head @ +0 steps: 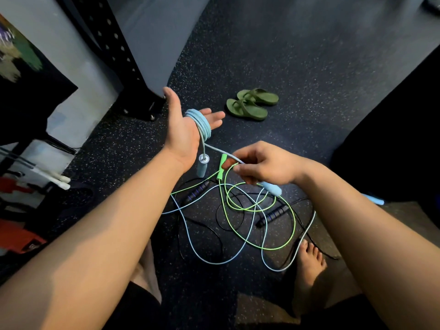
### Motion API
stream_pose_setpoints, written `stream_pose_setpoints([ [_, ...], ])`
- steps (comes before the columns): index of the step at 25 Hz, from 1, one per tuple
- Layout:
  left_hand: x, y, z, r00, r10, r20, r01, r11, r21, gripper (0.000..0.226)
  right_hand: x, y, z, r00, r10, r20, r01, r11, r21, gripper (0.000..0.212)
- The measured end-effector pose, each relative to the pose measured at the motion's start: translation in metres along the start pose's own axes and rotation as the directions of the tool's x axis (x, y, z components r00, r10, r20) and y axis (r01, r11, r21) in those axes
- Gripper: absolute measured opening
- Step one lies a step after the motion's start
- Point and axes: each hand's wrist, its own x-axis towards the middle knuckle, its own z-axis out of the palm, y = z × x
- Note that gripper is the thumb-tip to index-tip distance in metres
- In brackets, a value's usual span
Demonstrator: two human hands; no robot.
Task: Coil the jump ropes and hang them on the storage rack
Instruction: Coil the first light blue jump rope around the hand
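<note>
Three jump ropes in play, all on the dark speckled rubber floor (309, 67) in front of the person.

Pale blue jump rope (198, 125): several turns are wound round the left hand (185, 132), across the palm and the base of the fingers. The left fingers (214, 116) are straight and released, thumb up, so the coil just sits on the hand. One pale blue foam handle (202, 166) with a metal end cap hangs from the coil, just below the left wrist. A short run of blue cord goes from the coil to the right hand (264, 165), where thumb and forefinger pinch it; the other right fingers are curled. A second pale blue handle end (272, 188) shows just under that hand, can't tell if it's gripped. The rest of the blue cord lies in loose loops on the floor, reaching down beside a bare foot (309, 265).

Lime green jump rope (247, 208): loose loops on the floor, tangled with the other two. One strand rises to the right fingertips, pinched or only touching, can't tell. Its green handle (222, 166) sits tilted between the two hands.

Black jump rope with purple-ringed grips (271, 216): flat on the floor under the tangle.

Pair of olive green flip-flops (252, 104) beyond the left hand. Black perforated steel upright (119, 44) back left, foot bolted to the floor.
</note>
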Motion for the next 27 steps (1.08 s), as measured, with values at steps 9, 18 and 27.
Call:
stream_pose_setpoints([
  [9,-0.009,-0.017,0.012,0.789,-0.520,0.328,0.208,0.728,0.654,0.139,-0.007,-0.007,-0.013,0.936,-0.211,-0.282,0.154,0.965,-0.211,0.021],
  [18,-0.018,-0.004,0.015,0.656,-0.549,0.518,0.279,0.814,0.509,0.123,-0.004,0.005,-0.017,0.944,-0.138,-0.301,0.144,0.990,-0.003,0.036],
  [27,-0.020,0.003,0.011,0.718,-0.494,0.491,0.304,0.856,0.418,0.117,0.001,-0.006,0.003,0.971,-0.127,-0.200,0.185,0.935,0.304,0.031],
])
